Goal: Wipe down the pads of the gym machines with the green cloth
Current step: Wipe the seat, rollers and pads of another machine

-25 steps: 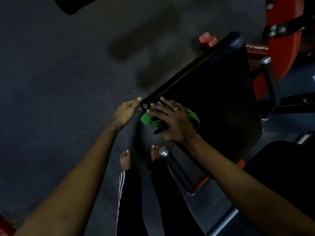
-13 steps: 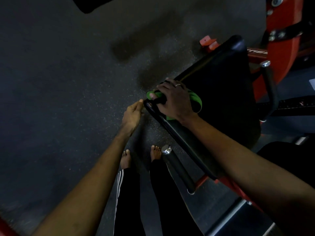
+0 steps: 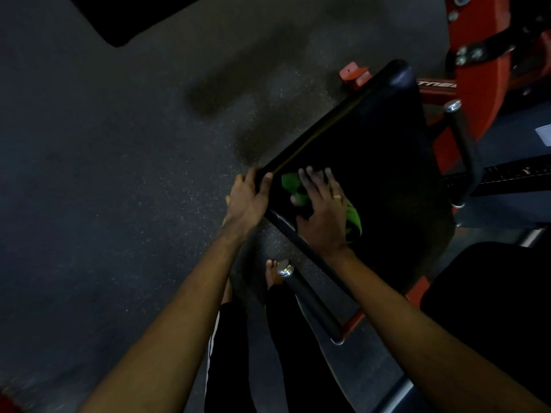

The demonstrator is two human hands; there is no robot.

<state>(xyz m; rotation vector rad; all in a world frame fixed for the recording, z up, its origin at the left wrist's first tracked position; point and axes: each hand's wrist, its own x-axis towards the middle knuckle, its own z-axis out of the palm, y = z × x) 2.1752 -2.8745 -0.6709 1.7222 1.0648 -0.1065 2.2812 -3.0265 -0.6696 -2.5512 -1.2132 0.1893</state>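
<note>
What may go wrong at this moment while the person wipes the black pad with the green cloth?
1. The green cloth lies bunched under the right hand, so it may slip out or wipe only a narrow strip of the pad.
2. The bare foot appears right beside the metal handle; a step forward could stub the toes.

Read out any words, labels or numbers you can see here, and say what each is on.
"TNE": partial white lettering on the red bar, its start hidden behind the black pad, its end unclear.
The white sticker at the right edge: too blurred to read.
</note>
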